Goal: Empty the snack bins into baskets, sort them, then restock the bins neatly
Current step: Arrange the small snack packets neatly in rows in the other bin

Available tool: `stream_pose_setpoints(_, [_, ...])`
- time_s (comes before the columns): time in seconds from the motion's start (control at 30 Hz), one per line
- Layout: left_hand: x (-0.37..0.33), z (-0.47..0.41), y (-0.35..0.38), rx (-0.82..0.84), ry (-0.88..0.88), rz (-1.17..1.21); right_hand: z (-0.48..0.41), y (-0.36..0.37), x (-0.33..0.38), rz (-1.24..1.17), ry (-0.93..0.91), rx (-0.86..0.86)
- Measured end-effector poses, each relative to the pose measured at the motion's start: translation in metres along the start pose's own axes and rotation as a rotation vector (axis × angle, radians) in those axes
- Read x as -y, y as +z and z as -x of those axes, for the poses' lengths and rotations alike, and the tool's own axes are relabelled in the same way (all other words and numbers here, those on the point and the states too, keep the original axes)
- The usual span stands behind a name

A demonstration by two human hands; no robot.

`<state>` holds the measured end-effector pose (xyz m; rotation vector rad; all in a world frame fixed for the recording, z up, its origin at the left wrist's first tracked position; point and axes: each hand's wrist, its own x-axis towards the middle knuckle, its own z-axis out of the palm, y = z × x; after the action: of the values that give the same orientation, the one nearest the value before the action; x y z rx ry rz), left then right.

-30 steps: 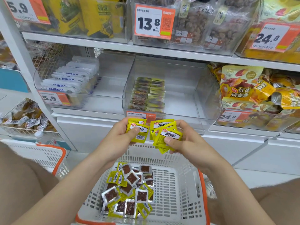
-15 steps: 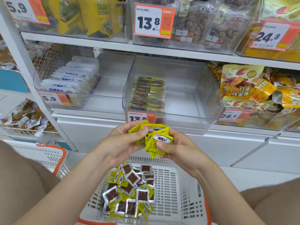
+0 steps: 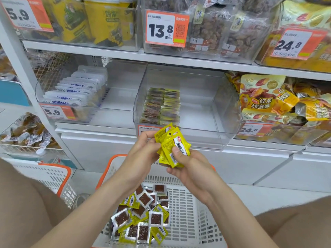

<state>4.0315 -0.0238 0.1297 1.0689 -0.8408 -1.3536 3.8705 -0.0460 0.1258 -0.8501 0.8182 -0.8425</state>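
Frame centre: yellow packets point(image 3: 172, 146) stacked between both hands, left hand point(image 3: 143, 154) fingers curled on the left edge, right hand point(image 3: 188, 169) thumb pinching the front, above the basket point(image 3: 193, 212).

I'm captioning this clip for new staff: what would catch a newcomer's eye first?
The left hand and right hand grip a bunch of yellow packets at centre, before a partly stocked clear bin. Below, loose packets lie heaped in the white basket.

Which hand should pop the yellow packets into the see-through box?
Probably the right hand: its thumb and fingers wrap the yellow packets, and the bare part of the clear bin lies on its side. The left hand only pinches the stack's top edge.
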Motion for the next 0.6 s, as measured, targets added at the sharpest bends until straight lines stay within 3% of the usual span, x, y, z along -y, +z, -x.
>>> stream_pose_setpoints(0.07, [0.002, 0.005, 0.007, -0.007, 0.021, 0.025, 0.004, 0.011, -0.010, 0.052, -0.049, 0.028])
stream_pose_setpoints(0.17, [0.009, 0.013, 0.016, -0.022, 0.089, -0.027, 0.004, 0.016, -0.021, 0.404, -0.096, -0.017])
stream_pose_setpoints(0.3, [0.009, 0.012, 0.019, -0.083, 0.042, -0.036, 0.001, 0.013, -0.016, 0.736, -0.211, -0.151])
stream_pose_setpoints(0.4, [0.003, 0.008, 0.017, -0.067, 0.015, -0.042, 0.001, 0.006, -0.014, 0.885, -0.357, -0.043])
stream_pose_setpoints(0.5, [-0.003, 0.005, 0.013, -0.001, -0.013, 0.151, 0.002, 0.005, -0.014, 0.626, -0.337, -0.080])
stream_pose_setpoints(0.6, [-0.002, 0.008, 0.013, 0.083, 0.049, 0.061, 0.004, 0.013, -0.009, 0.181, -0.245, -0.057])
